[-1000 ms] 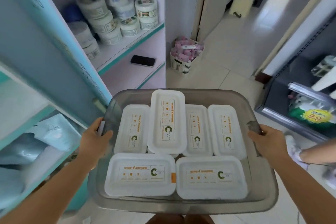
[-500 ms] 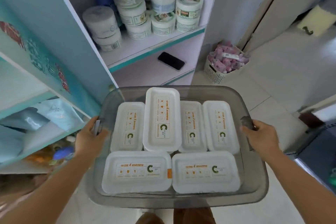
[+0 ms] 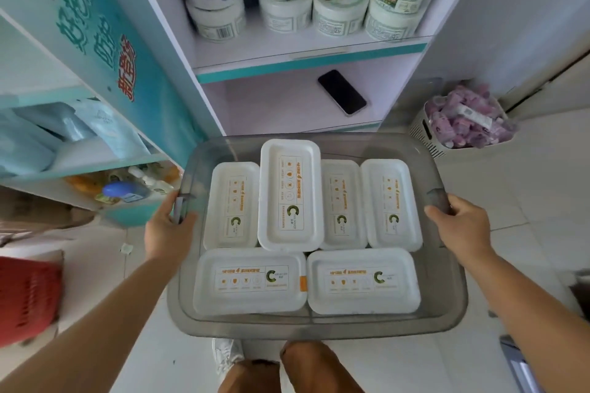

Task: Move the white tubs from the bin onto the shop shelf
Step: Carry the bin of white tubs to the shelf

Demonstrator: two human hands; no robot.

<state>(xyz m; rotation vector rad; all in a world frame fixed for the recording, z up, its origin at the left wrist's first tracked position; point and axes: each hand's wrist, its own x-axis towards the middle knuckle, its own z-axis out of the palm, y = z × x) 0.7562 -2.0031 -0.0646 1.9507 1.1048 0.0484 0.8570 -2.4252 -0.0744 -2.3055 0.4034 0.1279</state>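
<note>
A smoky clear plastic bin (image 3: 447,303) is held in front of me above the floor. Several flat white tubs (image 3: 290,195) with orange and green labels lie inside it, one stacked higher than the rest. My left hand (image 3: 166,230) grips the bin's left handle and my right hand (image 3: 459,223) grips its right handle. Straight ahead stands the shop shelf (image 3: 306,62), white with a teal edge; its lower board (image 3: 274,105) lies just beyond the bin's far rim.
Round white jars (image 3: 341,6) fill the upper shelf board. A black phone (image 3: 341,92) lies on the lower board. A white basket of pink packets (image 3: 463,124) stands on the floor at right. A red basket (image 3: 25,297) is at left, beside shelves with blue packs.
The view has turned left to face the shelf, which now looks closer and more centred. Both hands keep the same grip on the bin handles.
</note>
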